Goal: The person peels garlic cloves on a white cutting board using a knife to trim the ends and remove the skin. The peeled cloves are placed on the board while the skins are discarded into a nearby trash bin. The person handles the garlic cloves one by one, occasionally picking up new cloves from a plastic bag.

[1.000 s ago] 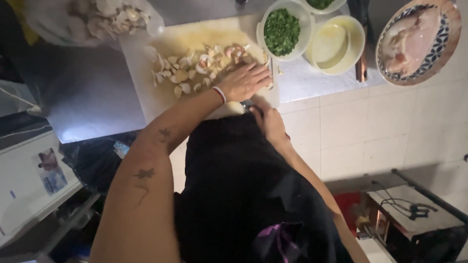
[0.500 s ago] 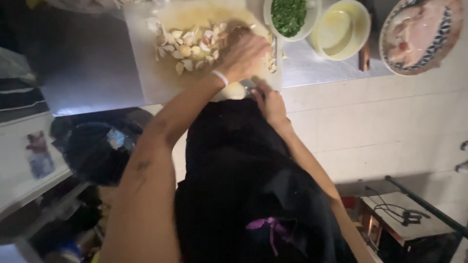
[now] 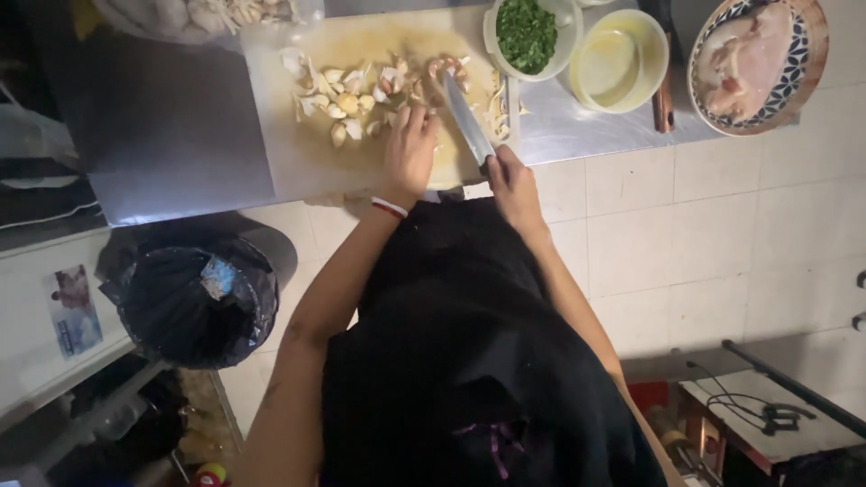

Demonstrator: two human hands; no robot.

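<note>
- Since the earlier frame, the knife [image 3: 466,115] has been lifted into view over the board [image 3: 307,153]; before, its blade was hidden under the left hand [image 3: 410,149].
- Now the left hand is laid flat on the board, with fingers together and a little bent, at the near edge of the garlic [image 3: 356,90]. Nothing is seen to be gripped by it.
- A white and red band [image 3: 390,207] is worn on the left wrist.
- The right hand [image 3: 512,180] is closed around the knife handle at the front edge of the board.
- The blade is pointed away from the person, slanted to the left, its tip among the garlic pieces and peels.
- Behind the board, a bowl of chopped herbs [image 3: 528,34] is placed, and just beside it a yellow bowl [image 3: 618,59].
- A patterned plate of raw meat [image 3: 756,59] is seen at the far right of the counter [image 3: 171,135].
- Below the counter, on the left, a bin with a black bag [image 3: 194,293] is standing.
</note>
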